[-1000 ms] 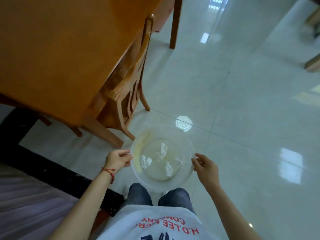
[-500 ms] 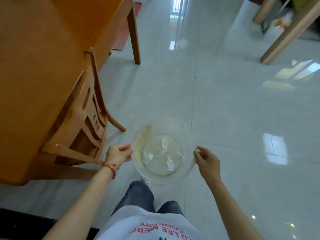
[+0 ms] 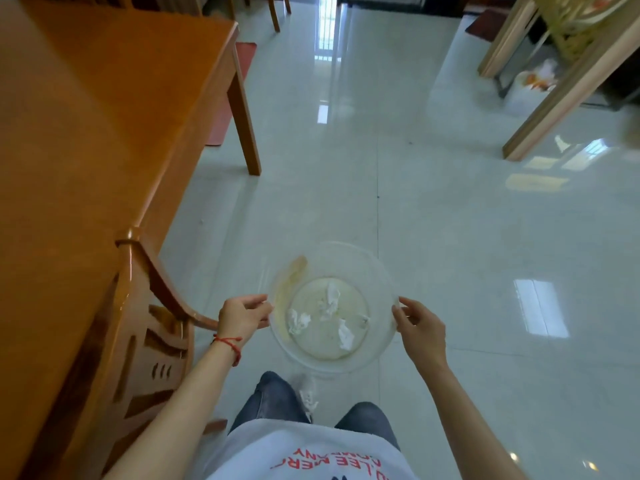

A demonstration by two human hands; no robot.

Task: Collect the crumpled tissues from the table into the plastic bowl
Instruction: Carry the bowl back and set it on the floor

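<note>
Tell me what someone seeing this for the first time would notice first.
A clear round plastic bowl sits at the centre, held by its rim between the left hand and the right hand above a glossy pale tiled floor. Several crumpled white tissues lie in the bowl's bottom. Along the left runs a large orange-brown wooden table, with a matching wooden chair tucked against its near end.

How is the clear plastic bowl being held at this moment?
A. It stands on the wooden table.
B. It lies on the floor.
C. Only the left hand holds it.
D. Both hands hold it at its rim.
D: the left hand and right hand grip opposite rims of the clear plastic bowl, above the floor.
</note>
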